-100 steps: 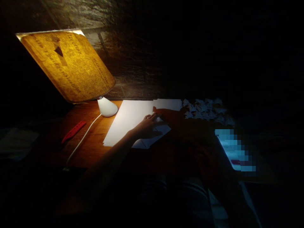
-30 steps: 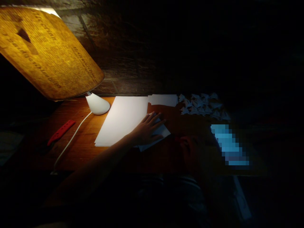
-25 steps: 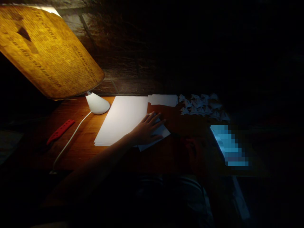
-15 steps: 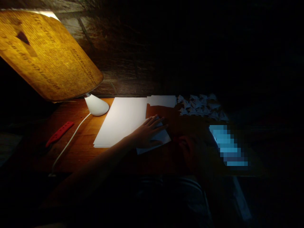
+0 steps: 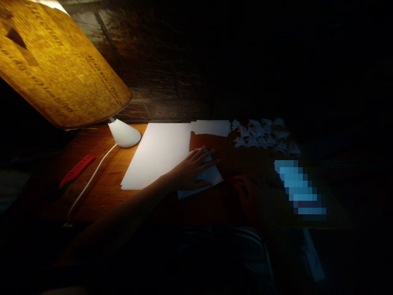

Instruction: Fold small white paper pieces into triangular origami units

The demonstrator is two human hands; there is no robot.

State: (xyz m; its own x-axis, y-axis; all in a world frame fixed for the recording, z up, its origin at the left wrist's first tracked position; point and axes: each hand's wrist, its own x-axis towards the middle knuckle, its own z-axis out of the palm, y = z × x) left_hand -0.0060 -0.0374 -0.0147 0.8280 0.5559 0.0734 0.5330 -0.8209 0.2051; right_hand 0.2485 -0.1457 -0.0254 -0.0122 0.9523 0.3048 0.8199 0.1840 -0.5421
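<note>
My left hand (image 5: 196,166) lies flat with fingers spread on a white sheet of paper (image 5: 215,175), covering much of it. The sheet's right and lower corners show past the hand. Just left of it, partly under my forearm, is a stack of large white paper (image 5: 162,149). My right hand (image 5: 245,190) rests in deep shadow to the right of the sheet, apart from it. Its fingers are too dark to make out clearly.
A lamp with a printed yellow shade (image 5: 76,73) and white base (image 5: 124,134) stands left. Near its white cord (image 5: 92,176) lies a long red object (image 5: 76,170). Smaller papers (image 5: 211,127), several folded paper pieces (image 5: 258,133) and a glowing, pixelated screen (image 5: 297,186) lie farther right.
The whole view has shifted slightly. My left hand stays flat on the sheet, and my right hand remains in shadow beside it.
</note>
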